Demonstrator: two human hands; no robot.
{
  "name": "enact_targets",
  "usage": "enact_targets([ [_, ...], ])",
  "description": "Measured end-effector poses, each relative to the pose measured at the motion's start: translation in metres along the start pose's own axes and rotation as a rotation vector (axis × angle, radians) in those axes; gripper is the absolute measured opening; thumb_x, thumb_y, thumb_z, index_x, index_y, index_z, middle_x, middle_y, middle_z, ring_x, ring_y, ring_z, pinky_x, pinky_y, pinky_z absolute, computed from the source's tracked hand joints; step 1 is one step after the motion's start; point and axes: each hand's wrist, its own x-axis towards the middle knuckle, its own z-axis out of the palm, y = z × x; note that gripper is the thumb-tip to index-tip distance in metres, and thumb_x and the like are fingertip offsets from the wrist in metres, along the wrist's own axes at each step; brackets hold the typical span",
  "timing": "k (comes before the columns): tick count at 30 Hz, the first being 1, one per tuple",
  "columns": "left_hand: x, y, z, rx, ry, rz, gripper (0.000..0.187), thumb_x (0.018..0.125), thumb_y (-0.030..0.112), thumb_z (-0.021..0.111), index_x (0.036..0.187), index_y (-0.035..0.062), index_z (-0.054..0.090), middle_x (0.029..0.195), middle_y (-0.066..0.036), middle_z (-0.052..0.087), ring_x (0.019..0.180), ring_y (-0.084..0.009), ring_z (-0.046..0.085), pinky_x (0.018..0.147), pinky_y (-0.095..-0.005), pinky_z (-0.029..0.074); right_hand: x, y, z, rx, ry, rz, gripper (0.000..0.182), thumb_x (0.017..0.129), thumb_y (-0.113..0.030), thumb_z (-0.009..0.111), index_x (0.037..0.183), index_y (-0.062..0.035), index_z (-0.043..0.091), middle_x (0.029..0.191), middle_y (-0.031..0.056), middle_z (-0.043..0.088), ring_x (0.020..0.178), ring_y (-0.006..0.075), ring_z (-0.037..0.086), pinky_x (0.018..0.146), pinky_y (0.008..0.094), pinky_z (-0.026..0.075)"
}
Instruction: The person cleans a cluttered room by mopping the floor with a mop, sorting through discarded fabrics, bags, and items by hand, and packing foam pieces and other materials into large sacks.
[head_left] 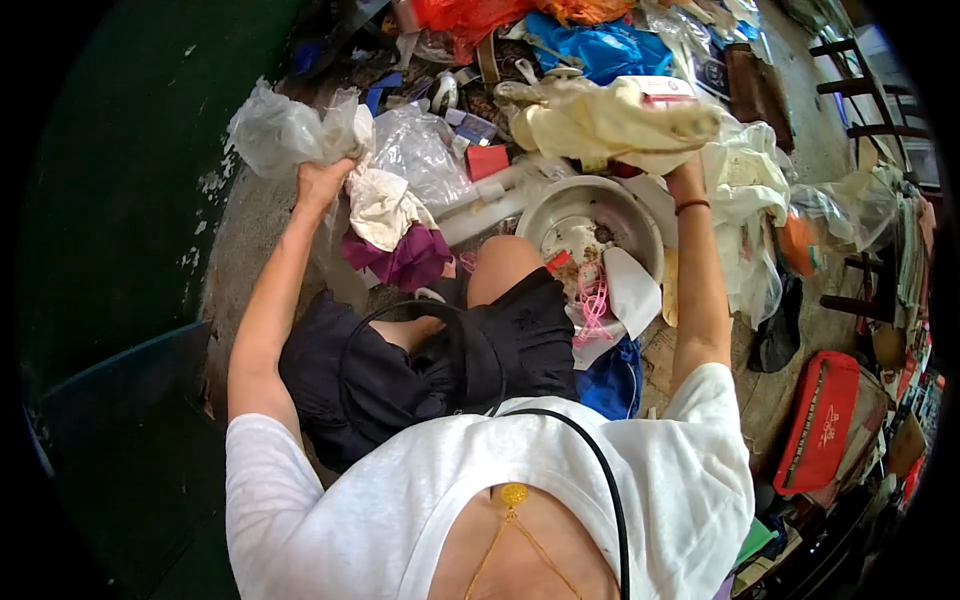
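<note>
My left hand (323,182) is closed around a bunched clear plastic bag (275,135), raised at the left. Just beside it hangs a cream cloth (383,208), with a purple cloth (405,258) below. On the right, my right hand (687,182) grips a pale yellow plastic sheet (600,125), smeared by motion and stretched out to the left. Under that sheet stands a metal basin (648,205) with dirt and scraps inside. A pink cord (593,300) and a white piece (632,290) lie at its near rim.
Mixed rubbish covers the floor ahead, including a blue plastic bag (610,48), an orange bag (470,20) and a red box (487,161). White plastic bags (745,190) lie to the right. A red pouch (822,422) rests farther right, near a dark wooden chair (865,90). A green wall (120,180) is left.
</note>
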Motion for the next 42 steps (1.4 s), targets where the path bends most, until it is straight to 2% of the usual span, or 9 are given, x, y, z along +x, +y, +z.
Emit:
enact_targets([
  [6,0.014,-0.003,0.001,0.163,-0.017,-0.01,0.036,0.055,0.024,0.067,0.073,-0.0066,0.06,0.074,-0.012,0.062,0.069,-0.017,0.058,0.061,-0.0293,0.045,0.011,0.004,-0.04,0.37,-0.214,0.0,0.039,0.083,-0.03,0.041,0.109,-0.0025,0.045,0.107,0.0121,0.051,0.094,0.0268,0.051,0.083,0.0402,0.041],
  [7,0.012,0.002,0.002,0.156,-0.018,0.028,0.037,0.055,0.024,0.067,0.073,-0.0066,0.06,0.074,-0.013,0.062,0.068,-0.0176,0.058,0.061,-0.0297,0.045,0.026,0.005,-0.067,-0.422,-0.262,-0.252,0.037,0.081,-0.028,0.045,0.11,-0.0048,0.046,0.105,0.0098,0.053,0.092,0.0265,0.052,0.082,0.0388,0.042],
  [10,0.016,0.013,0.005,0.054,-0.005,0.16,0.04,0.055,0.027,0.067,0.074,-0.0079,0.06,0.074,-0.015,0.061,0.068,-0.0186,0.059,0.06,-0.0301,0.045,-0.051,-0.062,0.012,0.04,-0.201,0.089,0.03,0.081,-0.018,0.048,0.106,-0.0004,0.047,0.097,0.01,0.055,0.082,0.02,0.056,0.076,0.0309,0.045],
  [18,0.064,0.037,0.004,0.249,-0.123,0.155,0.044,0.053,0.03,0.067,0.07,-0.0092,0.059,0.068,-0.016,0.061,0.066,-0.0229,0.059,0.06,-0.0318,0.045,-0.102,-0.065,-0.003,-0.584,-0.094,-0.176,0.03,0.084,-0.026,0.045,0.102,-0.0025,0.052,0.095,0.0084,0.057,0.083,0.0178,0.056,0.072,0.0306,0.047],
  [28,-0.003,0.168,-0.014,0.183,-0.296,0.228,0.043,0.056,0.029,0.066,0.079,-0.0065,0.06,0.076,-0.015,0.062,0.071,-0.0213,0.06,0.062,-0.0319,0.045,-0.204,-0.121,0.046,0.422,-0.113,-0.036,0.042,0.081,-0.027,0.049,0.113,-0.0007,0.042,0.106,0.0135,0.05,0.094,0.0269,0.052,0.082,0.0394,0.042],
  [34,-0.125,0.255,0.006,0.164,-0.599,0.098,0.04,0.062,0.021,0.065,0.096,0.0005,0.057,0.091,-0.01,0.06,0.081,-0.0214,0.058,0.071,-0.0315,0.046,-0.273,-0.105,0.193,-0.572,0.028,0.019,0.033,0.077,-0.029,0.058,0.099,-0.0049,0.055,0.083,0.0067,0.057,0.075,0.0134,0.053,0.065,0.0258,0.045],
  [36,-0.165,0.299,0.008,0.097,-0.716,0.072,0.04,0.062,0.02,0.065,0.096,0.0004,0.057,0.091,-0.01,0.06,0.082,-0.0214,0.057,0.071,-0.0315,0.046,-0.314,-0.131,0.262,-0.477,-0.313,-0.285,0.047,0.073,-0.028,0.061,0.11,-0.0018,0.048,0.097,0.014,0.056,0.085,0.0194,0.054,0.074,0.0293,0.044],
  [37,-0.183,0.318,0.003,0.064,-0.761,0.053,0.04,0.063,0.02,0.065,0.096,0.0004,0.057,0.091,-0.01,0.06,0.082,-0.0214,0.057,0.071,-0.0316,0.046,-0.336,-0.143,0.274,-0.586,-0.435,-0.022,0.053,0.071,-0.026,0.062,0.114,-0.0007,0.044,0.103,0.0168,0.053,0.091,0.0226,0.053,0.079,0.0305,0.042],
  [42,-0.233,0.396,-0.03,-0.075,-0.902,-0.061,0.041,0.063,0.02,0.065,0.097,0.0003,0.056,0.092,-0.01,0.059,0.082,-0.0215,0.057,0.071,-0.0317,0.046,-0.42,-0.255,0.274,-0.745,-0.226,-0.332,0.049,0.067,-0.018,0.065,0.109,-0.002,0.046,0.104,0.0153,0.05,0.098,0.0252,0.049,0.083,0.0309,0.039],
])
